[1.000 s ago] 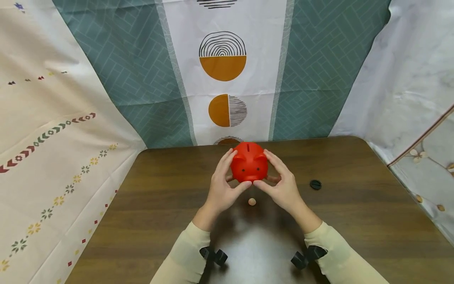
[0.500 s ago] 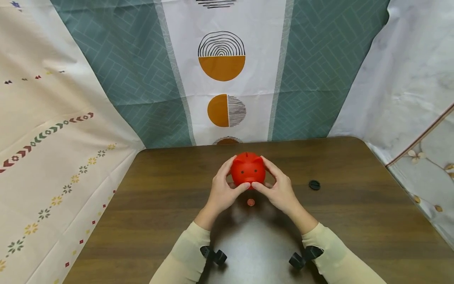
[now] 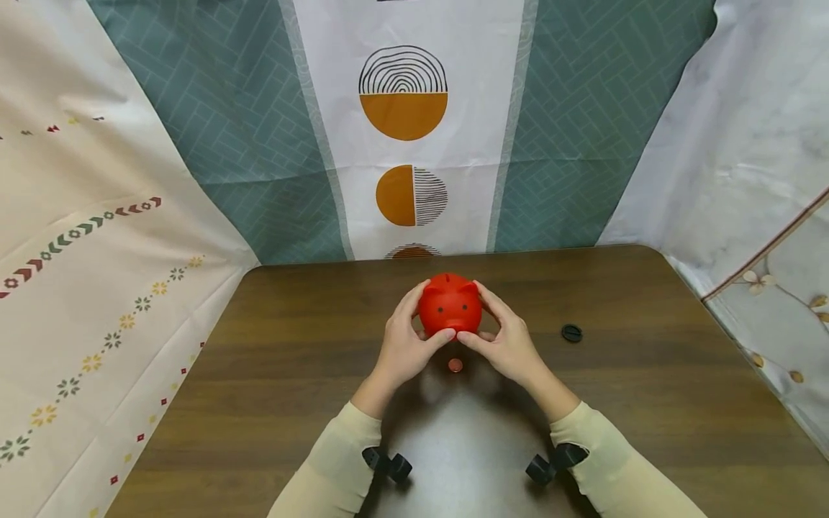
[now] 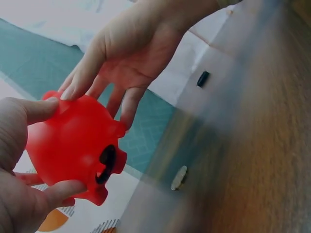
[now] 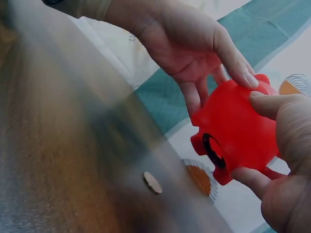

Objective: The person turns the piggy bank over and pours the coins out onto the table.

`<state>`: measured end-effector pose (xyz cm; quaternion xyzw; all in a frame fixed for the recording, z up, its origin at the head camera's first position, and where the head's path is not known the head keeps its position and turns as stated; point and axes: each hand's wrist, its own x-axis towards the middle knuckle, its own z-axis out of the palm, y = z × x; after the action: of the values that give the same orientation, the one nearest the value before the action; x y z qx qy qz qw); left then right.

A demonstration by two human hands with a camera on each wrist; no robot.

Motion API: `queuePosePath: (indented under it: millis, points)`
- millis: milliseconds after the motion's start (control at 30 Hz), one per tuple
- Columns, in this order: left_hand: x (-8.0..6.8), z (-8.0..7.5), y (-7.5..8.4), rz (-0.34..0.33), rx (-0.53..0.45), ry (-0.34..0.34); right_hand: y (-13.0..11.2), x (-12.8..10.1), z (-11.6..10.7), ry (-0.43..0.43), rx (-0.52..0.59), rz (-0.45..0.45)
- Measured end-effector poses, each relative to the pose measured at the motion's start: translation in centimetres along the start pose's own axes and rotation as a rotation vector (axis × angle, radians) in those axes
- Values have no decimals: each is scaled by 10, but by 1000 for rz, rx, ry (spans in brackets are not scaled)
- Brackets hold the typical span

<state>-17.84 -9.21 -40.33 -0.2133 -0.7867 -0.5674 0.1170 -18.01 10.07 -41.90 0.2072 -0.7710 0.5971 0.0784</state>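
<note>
A red piggy bank [image 3: 450,306] is held up over the table between both hands, its face toward me and its slotted back tilted away. My left hand [image 3: 404,345] grips one side, thumb near the snout. On the other side my right hand [image 3: 508,345] grips it the same way, and the thumb tips nearly meet. Both wrist views show the underside, where a black-rimmed round hole [image 4: 106,162] lies between the feet. Below the bank is a small coppery coin [image 3: 455,365]. A black slotted round plug [image 3: 572,333] lies to the right on the tabletop.
The brown wooden table [image 3: 278,374] spreads to both sides of the arms. Patterned cloth [image 3: 259,129] hangs behind its far edge, and pale cloths [image 3: 738,144] flank it. Each forearm wears a dark camera mount [image 3: 388,464].
The piggy bank has come slightly nearer and lower in the head view, between both hands. Its top slot shows less than before. The coin and plug stay where they were.
</note>
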Motion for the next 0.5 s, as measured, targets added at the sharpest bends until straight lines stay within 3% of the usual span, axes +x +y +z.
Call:
queuePosePath:
  millis: [133, 233, 300, 367, 500]
  points:
    - [0, 2, -7, 58, -15, 12, 1, -1, 0, 40, -38, -51]
    - [3, 2, -15, 158, -21, 42, 4, 1, 0, 108, -92, -178]
    - [5, 2, -18, 186, -14, 48, 8, 3, 0, 136, -109, -225]
    - [5, 1, -17, 154, -13, 40, 15, 4, 0, 123, -100, -200]
    - [3, -2, -9, 31, -39, -15, 27, 6, 3, 72, -79, -68]
